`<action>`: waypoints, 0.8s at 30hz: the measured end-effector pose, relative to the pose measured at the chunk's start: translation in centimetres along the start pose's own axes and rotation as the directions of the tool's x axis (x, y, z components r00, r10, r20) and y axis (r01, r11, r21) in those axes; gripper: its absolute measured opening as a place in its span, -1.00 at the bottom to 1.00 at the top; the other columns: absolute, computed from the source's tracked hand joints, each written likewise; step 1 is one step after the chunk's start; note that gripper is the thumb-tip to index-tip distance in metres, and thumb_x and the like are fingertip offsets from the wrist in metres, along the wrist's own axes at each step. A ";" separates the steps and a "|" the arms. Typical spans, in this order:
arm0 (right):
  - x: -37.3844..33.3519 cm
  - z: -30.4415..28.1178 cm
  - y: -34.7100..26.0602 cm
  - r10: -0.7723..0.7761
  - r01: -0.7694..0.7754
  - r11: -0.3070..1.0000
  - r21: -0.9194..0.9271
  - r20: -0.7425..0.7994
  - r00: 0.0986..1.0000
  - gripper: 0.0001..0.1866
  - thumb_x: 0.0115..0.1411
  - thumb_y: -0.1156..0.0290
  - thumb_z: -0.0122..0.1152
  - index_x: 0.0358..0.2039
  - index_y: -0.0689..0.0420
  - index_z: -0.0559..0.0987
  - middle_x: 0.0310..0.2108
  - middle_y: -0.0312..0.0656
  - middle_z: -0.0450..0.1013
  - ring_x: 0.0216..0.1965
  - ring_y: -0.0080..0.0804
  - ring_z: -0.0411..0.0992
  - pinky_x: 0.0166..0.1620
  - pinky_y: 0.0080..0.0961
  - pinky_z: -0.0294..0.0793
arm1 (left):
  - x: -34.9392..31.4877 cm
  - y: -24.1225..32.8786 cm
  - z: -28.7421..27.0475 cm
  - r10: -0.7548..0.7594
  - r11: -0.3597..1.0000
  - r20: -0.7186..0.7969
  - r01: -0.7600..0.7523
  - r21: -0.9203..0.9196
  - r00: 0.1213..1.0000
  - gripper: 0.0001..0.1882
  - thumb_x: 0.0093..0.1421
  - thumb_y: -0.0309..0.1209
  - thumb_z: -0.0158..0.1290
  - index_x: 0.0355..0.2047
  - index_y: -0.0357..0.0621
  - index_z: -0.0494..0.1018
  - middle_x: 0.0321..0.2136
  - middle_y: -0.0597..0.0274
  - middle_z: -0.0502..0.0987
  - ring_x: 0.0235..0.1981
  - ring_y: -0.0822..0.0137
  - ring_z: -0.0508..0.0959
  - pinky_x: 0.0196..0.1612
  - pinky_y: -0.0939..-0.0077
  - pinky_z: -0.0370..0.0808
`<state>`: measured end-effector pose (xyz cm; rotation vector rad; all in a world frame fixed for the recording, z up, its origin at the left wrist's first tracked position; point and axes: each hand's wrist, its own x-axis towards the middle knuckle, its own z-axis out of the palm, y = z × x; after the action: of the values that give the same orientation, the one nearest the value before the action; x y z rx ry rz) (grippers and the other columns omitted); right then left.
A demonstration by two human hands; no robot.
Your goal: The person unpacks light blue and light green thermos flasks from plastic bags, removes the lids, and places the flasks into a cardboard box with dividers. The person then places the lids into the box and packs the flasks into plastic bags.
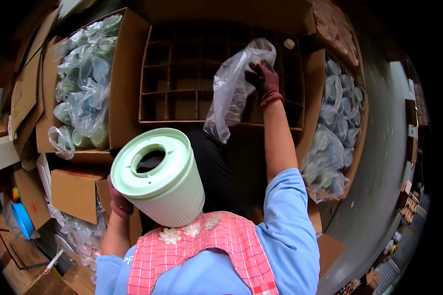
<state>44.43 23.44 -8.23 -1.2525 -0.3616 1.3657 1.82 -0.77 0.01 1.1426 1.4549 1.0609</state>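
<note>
My left hand (121,200), in a dark red glove, grips the side of a pale green plastic bucket-shaped container (174,196). Its ring-shaped top has a round hole in the middle, and it is tilted against my lap; most of my left fingers are hidden behind it. Further ahead, my right hand (265,81), gloved in dark red with dark fingertips, pinches a clear plastic bag (229,93). The bag hangs over the near edge of a divided cardboard box (182,105). Whether anything sits in the bag's far end, I cannot make out.
An open carton (125,83) on the left holds several pale green and bluish pieces in clear bags. Another carton (307,115) on the right holds similar bagged pieces. A small white round piece (289,44) sits in the divided box's far right. A blue basin (22,220) lies far left.
</note>
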 end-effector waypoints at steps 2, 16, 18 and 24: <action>1.2 -0.5 1.6 -0.227 0.182 0.937 -0.298 -0.124 0.966 -0.68 0.02 0.40 0.25 -0.17 0.13 0.52 -0.34 -0.22 0.50 -0.42 -0.44 0.46 -0.33 -0.48 0.47 | 0.7 -0.5 0.3 -0.023 0.987 0.004 0.024 -0.160 1.000 -0.74 0.23 -0.37 -0.13 -0.19 -0.29 0.42 -0.31 0.17 0.54 -0.29 0.40 0.51 -0.19 0.52 0.46; -2.9 -1.2 11.7 -0.124 0.424 -0.409 -0.808 0.510 0.851 -0.57 -0.13 0.13 0.30 -0.22 0.01 0.57 -0.28 -0.15 0.50 -0.18 -0.15 0.44 -0.10 -0.20 0.40 | 6.4 3.6 -0.1 -0.148 0.784 0.348 0.325 -0.530 0.926 -0.26 0.04 -0.05 0.08 0.09 -0.35 0.23 -0.04 0.04 0.42 -0.02 0.28 0.43 0.07 0.43 0.33; -4.5 1.8 10.0 -0.070 0.360 0.023 -0.933 0.358 0.931 -0.68 -0.03 0.22 0.24 -0.26 0.08 0.58 -0.39 -0.29 0.49 -0.32 -0.44 0.43 -0.26 -0.44 0.41 | 8.9 4.3 1.1 -0.024 0.932 0.248 0.111 -0.346 0.969 -0.18 -0.05 -0.09 0.21 0.12 -0.33 0.19 0.00 0.03 0.39 0.00 0.27 0.42 0.12 0.38 0.29; -10.9 8.8 4.4 0.319 -0.112 0.865 -0.490 0.363 0.876 -0.82 0.08 0.33 0.10 -0.34 0.12 0.54 -0.45 -0.37 0.44 -0.36 -0.63 0.36 -0.28 -0.63 0.36 | 15.9 4.0 7.4 0.344 0.414 0.353 -0.478 0.775 0.870 -0.05 -0.28 -0.17 0.32 0.18 0.06 0.17 0.09 -0.07 0.26 0.13 -0.05 0.27 0.16 0.19 0.23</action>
<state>32.09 16.93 -3.63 -1.3902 -0.9201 1.8374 8.22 16.11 0.12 2.3549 1.6490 0.4772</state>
